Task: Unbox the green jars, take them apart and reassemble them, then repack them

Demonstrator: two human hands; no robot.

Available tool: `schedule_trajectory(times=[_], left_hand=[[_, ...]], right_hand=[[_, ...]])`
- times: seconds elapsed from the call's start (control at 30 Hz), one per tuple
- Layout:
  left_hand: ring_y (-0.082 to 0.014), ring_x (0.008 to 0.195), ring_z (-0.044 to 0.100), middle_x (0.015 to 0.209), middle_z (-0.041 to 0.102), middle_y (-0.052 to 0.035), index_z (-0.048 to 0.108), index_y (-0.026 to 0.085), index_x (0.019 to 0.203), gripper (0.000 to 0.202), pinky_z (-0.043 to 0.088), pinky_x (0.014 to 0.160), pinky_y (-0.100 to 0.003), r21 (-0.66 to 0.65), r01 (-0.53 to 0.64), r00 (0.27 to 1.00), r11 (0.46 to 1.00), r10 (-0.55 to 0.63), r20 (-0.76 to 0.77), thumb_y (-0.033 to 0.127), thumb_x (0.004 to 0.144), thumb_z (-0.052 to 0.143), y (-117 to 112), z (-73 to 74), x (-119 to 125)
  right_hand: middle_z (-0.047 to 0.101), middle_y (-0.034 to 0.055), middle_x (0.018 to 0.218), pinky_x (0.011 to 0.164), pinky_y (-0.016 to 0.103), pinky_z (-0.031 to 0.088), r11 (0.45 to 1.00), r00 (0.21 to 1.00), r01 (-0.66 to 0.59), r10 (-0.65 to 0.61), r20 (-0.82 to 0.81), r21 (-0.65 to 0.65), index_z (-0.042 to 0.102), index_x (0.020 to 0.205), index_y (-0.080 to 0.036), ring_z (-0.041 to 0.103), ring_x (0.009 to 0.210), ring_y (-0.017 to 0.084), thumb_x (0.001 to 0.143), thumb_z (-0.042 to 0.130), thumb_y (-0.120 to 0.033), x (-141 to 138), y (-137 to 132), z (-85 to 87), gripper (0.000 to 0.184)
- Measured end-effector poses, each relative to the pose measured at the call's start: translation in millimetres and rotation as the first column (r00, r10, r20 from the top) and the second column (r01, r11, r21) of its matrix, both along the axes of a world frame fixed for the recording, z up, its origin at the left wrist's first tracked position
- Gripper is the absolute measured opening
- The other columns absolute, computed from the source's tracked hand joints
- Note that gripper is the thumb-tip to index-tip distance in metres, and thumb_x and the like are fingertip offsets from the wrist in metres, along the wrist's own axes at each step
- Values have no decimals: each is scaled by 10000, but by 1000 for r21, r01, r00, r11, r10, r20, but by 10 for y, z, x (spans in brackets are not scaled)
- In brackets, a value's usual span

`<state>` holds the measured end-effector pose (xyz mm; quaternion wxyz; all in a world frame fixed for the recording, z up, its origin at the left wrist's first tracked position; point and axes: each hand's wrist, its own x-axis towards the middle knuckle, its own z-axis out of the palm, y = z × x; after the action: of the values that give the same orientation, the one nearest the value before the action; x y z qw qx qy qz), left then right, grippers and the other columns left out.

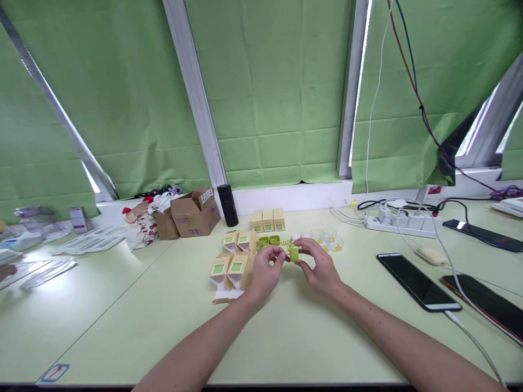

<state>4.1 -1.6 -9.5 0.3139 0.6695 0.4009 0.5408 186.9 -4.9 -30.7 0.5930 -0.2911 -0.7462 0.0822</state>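
Both hands meet over the pale green table, in front of a cluster of small things. My right hand pinches a small green case between thumb and fingers. My left hand is curled beside it, fingertips pinched at the case's left side; what they hold is too small to name. Just behind lie two more green cases. Left of my hands lie several open tan cardboard boxes with green labels. Three closed tan boxes stand in a row further back. Small clear plastic shells sit to the right.
A black cylinder and brown cartons stand at the back by the window. A power strip with cables lies back right. Two phones lie on the right. Clear plastic sheets lie at left.
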Motion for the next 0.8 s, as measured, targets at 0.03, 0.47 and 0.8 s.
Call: schedule_trajectory(times=[0.03, 0.47, 0.8], left_hand=[[-200, 826, 696, 859, 703, -60, 684, 181, 836, 227, 550, 807, -333, -1, 2, 1000, 1000, -2, 1, 395, 911, 676, -2, 2, 2], [-215, 833, 739, 850, 737, -61, 666, 178, 862, 218, 558, 820, -342, -71, 39, 995, 997, -32, 90, 389, 902, 705, -36, 46, 18], [-205, 847, 713, 862, 718, -57, 613, 191, 910, 226, 516, 814, -333, -52, -35, 996, 998, 39, 86, 412, 944, 642, 13, 25, -39]], right_hand=[[650, 97, 1254, 943, 502, 682, 1000, 1000, 0, 0, -1, -3, 570, 1322, -285, 672, 1155, 265, 945, 563, -108, 0, -2, 1, 416], [641, 108, 1271, 941, 509, 684, 1000, 1000, -1, 1, -14, -21, 569, 1330, -276, 673, 1151, 269, 941, 564, -109, 11, -2, -11, 423], [634, 115, 1291, 941, 520, 672, 1000, 1000, 28, -28, 8, -3, 552, 1361, -279, 635, 1223, 294, 935, 574, -116, 25, 9, -25, 456]])
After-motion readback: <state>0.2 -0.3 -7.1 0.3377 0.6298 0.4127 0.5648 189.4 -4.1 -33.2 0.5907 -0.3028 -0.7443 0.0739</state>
